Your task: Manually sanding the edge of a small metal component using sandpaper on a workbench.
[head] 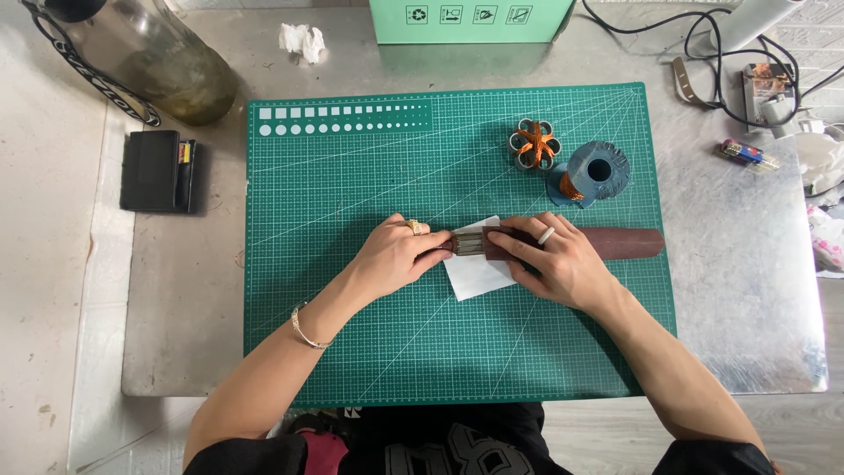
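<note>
A: So, hands rn?

B: Both down on the green gridded cutting mat [352, 290], mid-bench. Left hand [397, 255] has its grip pressed together, pinching the end of a small ribbed metal block [469, 244]. Right hand [556, 260] lies flat over the long dark-brown strip [620, 243], fingers pressing it down where it meets the block; grip is not pinching, more spread along the strip.

A: Where's the block exactly?

B: Centre of the mat, on top of a white paper sheet [475, 273], between the two hands. Strip runs from it out to the right, approx. to the mat's right edge.

A: Anything else nr the hands?

B: Behind the right hand: a blue plastic spool [591, 169] w/ a hole in the middle, and just beside it a small ring of metal loops wrapped in orange wire [536, 143]. Both on the mat, apart from the hands.

A: Off the mat?

B: Black flat case [154, 170] on the left, big glass jar [154, 57] at the top-left corner, crumpled white tissue [301, 40], green cardboard box [470, 19] at the back edge, black cables [716, 66] at the back right. Grey metal bench [747, 290] under all of it.
</note>
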